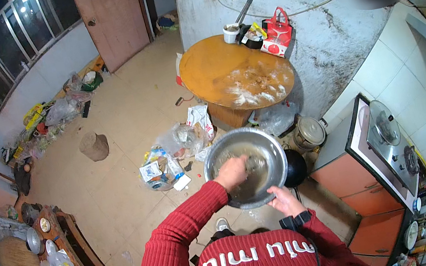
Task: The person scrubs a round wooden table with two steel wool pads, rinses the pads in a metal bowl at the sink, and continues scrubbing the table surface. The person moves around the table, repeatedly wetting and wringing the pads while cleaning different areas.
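Observation:
A wide metal basin (280,164) with cloudy brownish water in it is held up in front of my body. My right hand (286,202) grips its near rim at the lower right, thumb at the edge. Inside the basin, at the water, is my left hand (233,173), its fingers curled downward; whether they hold anything cannot be made out. The water looks stirred beside the fingers.
Beyond the basin stands a round wooden table (206,70) dusted with white powder. Plastic bags of rubbish (159,170) lie on the floor. A lidded pot (309,131) and a gas stove (396,152) are at right, a cluttered wooden shelf (57,229) at lower left.

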Available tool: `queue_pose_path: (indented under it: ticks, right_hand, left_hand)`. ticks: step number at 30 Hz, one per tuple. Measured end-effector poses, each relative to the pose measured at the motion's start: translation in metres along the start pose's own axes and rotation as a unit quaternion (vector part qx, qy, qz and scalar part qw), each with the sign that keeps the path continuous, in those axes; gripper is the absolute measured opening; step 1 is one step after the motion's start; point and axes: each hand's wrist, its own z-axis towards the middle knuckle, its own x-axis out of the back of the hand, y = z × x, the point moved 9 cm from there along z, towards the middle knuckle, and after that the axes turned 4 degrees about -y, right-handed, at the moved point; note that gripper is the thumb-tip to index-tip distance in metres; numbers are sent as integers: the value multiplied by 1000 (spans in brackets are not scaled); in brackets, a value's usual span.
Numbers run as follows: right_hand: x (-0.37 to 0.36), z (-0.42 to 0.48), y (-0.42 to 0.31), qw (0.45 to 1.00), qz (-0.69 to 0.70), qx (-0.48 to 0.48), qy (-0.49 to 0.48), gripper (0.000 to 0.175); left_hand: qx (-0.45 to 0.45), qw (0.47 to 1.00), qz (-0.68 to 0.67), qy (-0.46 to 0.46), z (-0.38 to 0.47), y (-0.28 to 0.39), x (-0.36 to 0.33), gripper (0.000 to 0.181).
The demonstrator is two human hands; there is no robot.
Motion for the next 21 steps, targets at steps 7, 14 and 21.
queue_pose_path:
  ticks: [7,14,21]
  right_hand:
    - [-61,116,-65,1000,-3,2,6,11]
    - [-135,224,-136,998,-21,-16,-64,21]
    - [-193,316,-196,995,-14,-19,-96,25]
  left_hand:
    - [63,993,-59,77,83,-73,70,40]
    - [102,990,-78,61,160,-157,125,51]
    - [150,969,151,-125,229,-193,151,59]
